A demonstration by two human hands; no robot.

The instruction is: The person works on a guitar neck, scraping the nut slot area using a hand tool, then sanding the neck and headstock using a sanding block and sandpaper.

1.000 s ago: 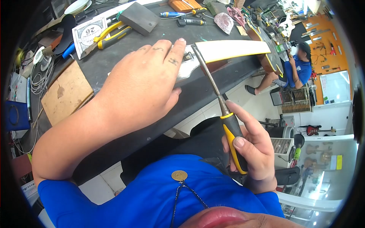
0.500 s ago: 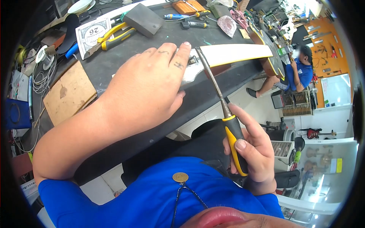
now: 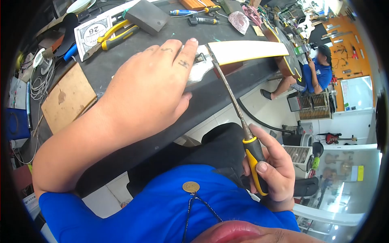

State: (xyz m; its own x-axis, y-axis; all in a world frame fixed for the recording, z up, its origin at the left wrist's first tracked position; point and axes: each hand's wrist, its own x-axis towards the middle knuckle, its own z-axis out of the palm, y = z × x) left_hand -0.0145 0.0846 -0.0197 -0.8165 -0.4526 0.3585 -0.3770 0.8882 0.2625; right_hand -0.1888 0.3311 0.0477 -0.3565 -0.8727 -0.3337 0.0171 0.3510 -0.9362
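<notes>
My left hand [image 3: 148,81] lies over the headstock [image 3: 198,73] of a guitar, fingers across its top and thumb at the near edge. Much of the headstock is hidden beneath it. The guitar's neck [image 3: 247,52] runs to the right, with a white upper surface and a yellow edge. In my right hand [image 3: 275,166] is a file [image 3: 231,97], held by its black and yellow handle with the index finger stretched along it. The file's slim metal blade reaches up across the end of the white surface, beside the headstock.
Yellow-handled pliers [image 3: 119,36], a dark grey block [image 3: 148,18], screwdrivers [image 3: 202,20] and a pinkish stone-like piece [image 3: 239,22] lie on the dark bench. A wooden board [image 3: 67,95] sits at left, near coiled cable [image 3: 42,83]. A person in blue [image 3: 320,75] sits at the far right.
My right hand has moved down toward my body with the file, and more of the blade shows. My left hand stays on the headstock. The whole view has shifted slightly.
</notes>
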